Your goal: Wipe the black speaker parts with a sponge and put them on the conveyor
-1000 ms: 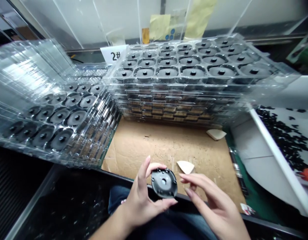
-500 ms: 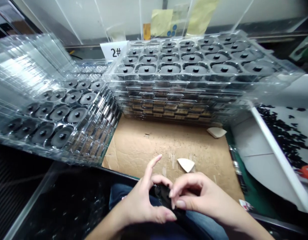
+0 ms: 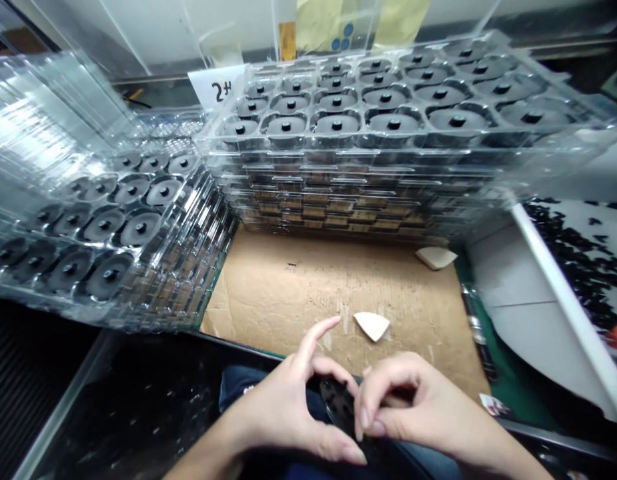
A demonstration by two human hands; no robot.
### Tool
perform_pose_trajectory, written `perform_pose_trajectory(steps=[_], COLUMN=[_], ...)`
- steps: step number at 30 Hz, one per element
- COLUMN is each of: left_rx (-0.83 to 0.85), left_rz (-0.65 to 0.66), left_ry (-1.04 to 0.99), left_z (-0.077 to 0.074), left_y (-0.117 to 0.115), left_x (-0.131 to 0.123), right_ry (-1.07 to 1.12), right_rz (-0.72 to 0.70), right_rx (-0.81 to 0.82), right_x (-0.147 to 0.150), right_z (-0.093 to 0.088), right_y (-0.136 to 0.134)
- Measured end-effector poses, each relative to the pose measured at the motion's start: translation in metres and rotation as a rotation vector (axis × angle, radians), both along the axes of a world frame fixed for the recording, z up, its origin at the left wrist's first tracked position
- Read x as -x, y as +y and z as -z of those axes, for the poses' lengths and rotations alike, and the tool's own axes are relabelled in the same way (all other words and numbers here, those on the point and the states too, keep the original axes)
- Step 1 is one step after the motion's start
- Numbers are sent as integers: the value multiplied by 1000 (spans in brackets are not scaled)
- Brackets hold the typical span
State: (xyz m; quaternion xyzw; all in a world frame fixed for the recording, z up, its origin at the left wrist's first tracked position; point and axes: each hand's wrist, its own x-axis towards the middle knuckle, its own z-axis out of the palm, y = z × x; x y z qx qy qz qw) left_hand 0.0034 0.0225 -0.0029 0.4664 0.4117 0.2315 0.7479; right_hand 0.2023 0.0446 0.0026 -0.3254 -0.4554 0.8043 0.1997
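A round black plastic disc part [image 3: 339, 405] stands nearly edge-on between my hands, low in the head view, and much of it is hidden by my fingers. My left hand [image 3: 288, 407] grips its left side, with the index finger raised and pointing up. My right hand [image 3: 408, 400] holds its upper right edge with the fingertips. A small cream triangular piece [image 3: 371, 325] lies on the cardboard sheet [image 3: 288, 287] just beyond my fingers.
Stacks of clear trays holding black discs [image 3: 368, 133] [image 3: 108, 227] stand ahead and left, by a "2#" card [image 3: 218, 87]. Another cream piece [image 3: 435, 257] lies near them. A white-edged bin with black pieces [image 3: 573, 260] is on the right.
The black disc has turned from showing its face to nearly edge-on. My hands have closed in around it, with the right hand now gripping it too. The scene has shifted slightly upward in view.
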Motion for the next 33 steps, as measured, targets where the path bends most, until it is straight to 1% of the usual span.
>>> perform_pose_trajectory(steps=[2, 4, 7, 11, 15, 17, 18, 20, 21, 24, 25, 27, 28, 30, 33], left_rx=[-22, -65, -216, -461, -578, -621, -640, -688, -711, -762, -768, -768, -771, -744, -634], left_rz=[-6, -25, -68, -158, -209, -219, -225, -241, -249, -269, -274, -283, -292, -299, -300], left_ry=[21, -3, -63, -132, -115, -129, -134, -113, -97, -81, -83, -90, -98, -101, -119], left_z=[1, 4, 9, 16, 20, 20, 21, 21, 20, 20, 19, 20, 21, 22, 24], left_y=[-1, -2, -3, -3, -5, -6, -6, -6, -6, -5, -4, -4, -3, -3, -2], left_x=[0, -1, -3, -6, -7, -7, -7, -7, -7, -6, -6, -6, -6, -7, -10], right_ry=[13, 27, 4, -138, -253, -257, -254, -289, -346, -627, -723, -861, -896, -884, -700], right_rz=[15, 34, 53, 80, 55, 46, 73, 204, 307, 616, 689, 775, 781, 687, 488], right_rx=[13, 36, 33, -95, -209, -227, -222, -214, -242, -436, -498, -566, -595, -723, -954], right_x=[1, 1, 0, -5, -6, -5, -5, -10, -15, -37, -45, -59, -63, -63, -47], right_z=[-1, -3, -4, -5, -8, -9, -9, -3, 3, 28, 37, 49, 52, 52, 44], right_y=[-1, -2, -5, -7, -6, -8, -9, -11, -12, -10, -9, -9, -11, -17, -26])
